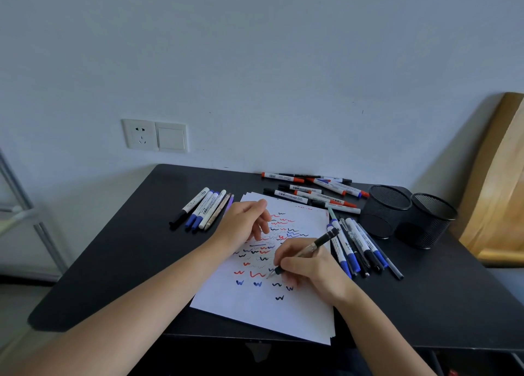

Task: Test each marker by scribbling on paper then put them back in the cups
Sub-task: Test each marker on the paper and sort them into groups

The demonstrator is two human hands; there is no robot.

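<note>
A white sheet of paper (263, 307) covered with red, blue and black squiggles lies on the black table (119, 262). My right hand (309, 270) grips a dark pen (309, 248), its tip touching the paper among the squiggles. My left hand (243, 219) rests on the paper's upper left part, fingers loosely bent, holding nothing. Two black mesh cups (388, 209) (428, 219) stand side by side at the right. Loose markers lie in three groups: left of the paper (202, 208), behind it (314, 190), and right of it (360, 248).
The table's back edge meets a white wall with a socket and switch (154, 134). A wooden board (499, 183) leans at the far right behind the cups. A metal frame (25, 205) stands to the left of the table.
</note>
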